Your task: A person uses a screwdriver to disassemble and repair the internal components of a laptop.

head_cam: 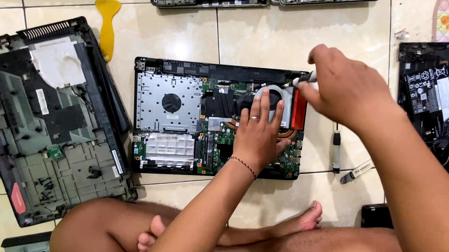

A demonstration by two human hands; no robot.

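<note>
1. Two hands work over the opened laptop (216, 122) that lies on the tiled floor (261, 32) at the centre of the frame, its underside bare and the circuit board, fan and copper heat pipes exposed.
2. Left hand (259, 132): fingers close together and laid flat on the fan area in the laptop's right half, pressing down to steady it. A ring sits on one finger and a thread bracelet on the wrist.
3. Right hand (344, 87): curled in a pinch around the handle of a screwdriver (304, 80) at the laptop's upper right corner; the tip is hidden by the fingers, so I cannot tell which screw it meets.
4. Nearby: the removed bottom cover (47, 118) lies at the left of the frame, a yellow pry tool (107, 25) above it, a second screwdriver (337, 150) just right of the laptop, and other opened laptops along the top edge and at the far right.
5. Risks, as I judge them: the driver could slip off the screw head and gouge the board if held at a slant; the flat palm could bend the heat pipes or fan housing if it bears down hard; a loosened screw could roll away among the parts on the floor.
</note>
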